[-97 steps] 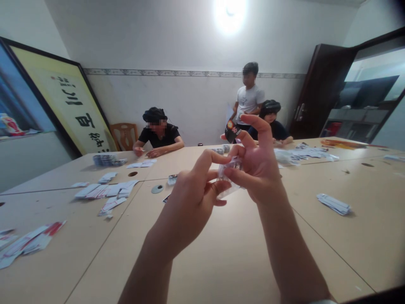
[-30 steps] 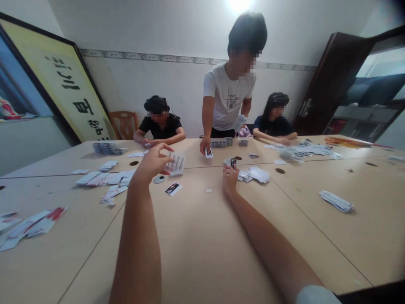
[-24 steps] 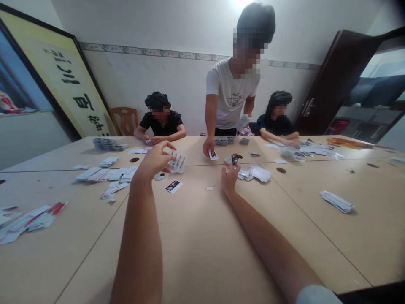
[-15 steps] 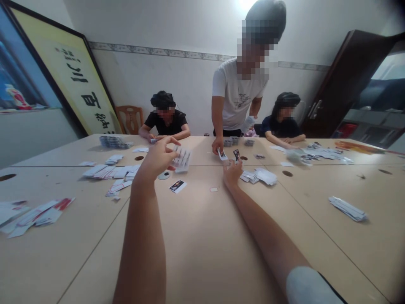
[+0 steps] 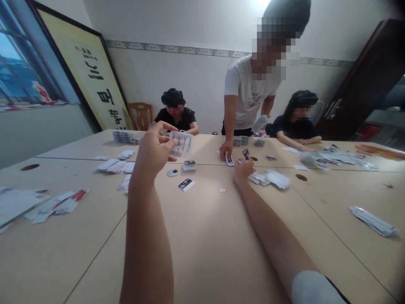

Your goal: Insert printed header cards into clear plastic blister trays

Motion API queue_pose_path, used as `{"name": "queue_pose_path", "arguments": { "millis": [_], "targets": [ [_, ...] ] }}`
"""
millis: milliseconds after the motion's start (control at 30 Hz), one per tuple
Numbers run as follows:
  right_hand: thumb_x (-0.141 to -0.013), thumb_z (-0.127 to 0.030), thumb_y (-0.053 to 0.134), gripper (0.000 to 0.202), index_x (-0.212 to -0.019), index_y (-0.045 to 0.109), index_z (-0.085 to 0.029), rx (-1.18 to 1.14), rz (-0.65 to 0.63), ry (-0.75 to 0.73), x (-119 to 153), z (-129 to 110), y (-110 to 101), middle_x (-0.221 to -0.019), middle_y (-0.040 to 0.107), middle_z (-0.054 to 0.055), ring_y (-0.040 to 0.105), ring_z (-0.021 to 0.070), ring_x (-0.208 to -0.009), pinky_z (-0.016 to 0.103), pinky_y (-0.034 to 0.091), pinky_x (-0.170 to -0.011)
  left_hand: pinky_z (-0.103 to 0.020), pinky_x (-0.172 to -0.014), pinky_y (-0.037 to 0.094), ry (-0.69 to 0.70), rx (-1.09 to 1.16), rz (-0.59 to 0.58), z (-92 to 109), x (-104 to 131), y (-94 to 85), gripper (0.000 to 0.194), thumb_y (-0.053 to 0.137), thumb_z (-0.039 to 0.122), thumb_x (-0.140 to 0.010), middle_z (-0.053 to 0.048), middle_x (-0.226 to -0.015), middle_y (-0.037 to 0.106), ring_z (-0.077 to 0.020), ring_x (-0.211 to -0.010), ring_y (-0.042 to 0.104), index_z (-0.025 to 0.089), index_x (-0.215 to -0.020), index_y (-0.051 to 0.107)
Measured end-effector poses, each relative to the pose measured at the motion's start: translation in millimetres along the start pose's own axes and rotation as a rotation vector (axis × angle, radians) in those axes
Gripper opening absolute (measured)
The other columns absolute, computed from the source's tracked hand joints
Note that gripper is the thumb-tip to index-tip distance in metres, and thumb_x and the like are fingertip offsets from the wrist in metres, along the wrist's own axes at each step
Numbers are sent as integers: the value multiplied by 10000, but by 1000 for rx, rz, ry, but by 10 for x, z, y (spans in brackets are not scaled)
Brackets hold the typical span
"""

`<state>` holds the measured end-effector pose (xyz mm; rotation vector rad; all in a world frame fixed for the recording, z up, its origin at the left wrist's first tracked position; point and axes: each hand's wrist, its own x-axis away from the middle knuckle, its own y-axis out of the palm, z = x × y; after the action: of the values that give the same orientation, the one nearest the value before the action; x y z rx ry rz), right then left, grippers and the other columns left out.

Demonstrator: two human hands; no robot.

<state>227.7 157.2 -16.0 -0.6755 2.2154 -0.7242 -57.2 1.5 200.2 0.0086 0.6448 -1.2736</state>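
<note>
My left hand (image 5: 154,147) is raised over the table, its thumb and fingers pinching a clear plastic case (image 5: 183,144) with dark, wispy strips in rows. A small box with a dark printed top (image 5: 189,165) stands just below that case. Nearer me lies a dark printed card (image 5: 186,184). My right hand (image 5: 243,170) rests low over the table, fingers closed on a small dark printed card (image 5: 246,154) that sticks up from them. White slips (image 5: 259,179) and a clear bag (image 5: 277,179) lie beside it. A standing person's hand (image 5: 225,149) holds printed cards (image 5: 229,160) close by.
Folded white papers (image 5: 114,165) and more paper pieces (image 5: 61,206) lie to the left. A bundle of white strips (image 5: 371,220) is at right. Stacked cases (image 5: 123,137) stand at the far left. Two people sit across the table (image 5: 209,245), which has round cable holes (image 5: 301,177).
The view has swung slightly left. My left hand has lifted the clear case, revealing the small box under it. The standing person's hand has lowered its cards to the table.
</note>
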Motion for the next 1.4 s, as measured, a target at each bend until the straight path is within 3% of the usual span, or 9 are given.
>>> {"name": "queue_pose_path", "arguments": {
  "millis": [200, 333, 600, 700, 867, 1067, 1200, 1300, 1400],
  "targets": [
    [-959, -307, 475, 324, -1096, 743, -185, 114, -71, -48, -48, -27, 38, -1436, 449, 189, 431, 345, -1269, 506, 326, -1002, -212, -449, 556, 83, 127, 95, 104, 76, -56, 310, 664, 220, -787, -18, -853, 723, -191, -684, 722, 203, -1096, 648],
    [-985, -304, 425, 384, -1183, 717, -154, 164, -104, -125, -104, -81, 73, -1458, 445, 212, 401, 357, -1308, 510, 318, -1029, -210, -415, 540, 105, 157, 117, 126, 75, -46, 301, 672, 226, -774, -31, -940, 736, -186, -648, 721, 208, -1074, 657],
    [-973, -245, 469, 391, -1245, 683, -63, 240, -269, -181, -207, -231, 247, -1577, 351, 232, 247, 370, -1467, 530, 218, -1153, -200, -383, 542, 79, 153, 108, 111, 54, -56, 304, 701, 221, -751, -43, -865, 720, -194, -609, 721, 218, -1052, 657],
    [-942, -245, 534, 424, -1294, 644, -35, 271, -308, -150, -252, -278, 284, -1561, 357, 259, 250, 387, -1468, 534, 215, -1161, -194, -381, 540, 84, 137, 121, 108, 60, -55, 299, 692, 218, -764, -50, -891, 725, -186, -601, 720, 217, -1062, 658],
    [-892, -280, 614, 456, -1308, 646, -96, 285, -357, -92, -352, -344, 284, -1515, 411, 261, 311, 407, -1439, 569, 272, -1134, -212, -398, 554, 106, 153, 75, 91, 49, -45, 310, 689, 236, -770, -43, -902, 739, -181, -581, 714, 227, -1077, 645],
    [-779, -309, 757, 625, -1343, 605, -89, 267, -419, -66, -427, -420, 314, -1508, 412, 278, 330, 425, -1435, 582, 288, -1131, -202, -406, 547, 95, 150, 75, 100, 57, -64, 306, 689, 247, -765, -38, -892, 739, -188, -617, 721, 229, -1068, 647],
    [-804, -272, 731, 524, -1298, 638, -122, 240, -435, -102, -388, -450, 322, -1449, 494, 243, 373, 384, -1418, 571, 294, -1130, -186, -408, 543, 100, 142, 78, 98, 62, -79, 299, 702, 247, -755, -48, -883, 732, -216, -724, 742, 228, -1051, 656],
    [-848, -278, 690, 465, -1286, 650, -128, 213, -424, -135, -347, -474, 284, -1446, 502, 234, 353, 362, -1434, 574, 260, -1149, -196, -405, 549, 106, 151, 67, 93, 60, -82, 299, 695, 247, -770, -44, -888, 737, -200, -669, 731, 231, -1065, 648],
    [-836, -316, 712, 456, -1253, 678, -134, 192, -422, -126, -368, -526, 191, -1417, 533, 234, 404, 382, -1394, 594, 307, -1112, -198, -399, 547, 96, 150, 59, 100, 60, -77, 309, 687, 236, -777, -42, -899, 741, -182, -614, 715, 227, -1083, 643]
  ]
}}
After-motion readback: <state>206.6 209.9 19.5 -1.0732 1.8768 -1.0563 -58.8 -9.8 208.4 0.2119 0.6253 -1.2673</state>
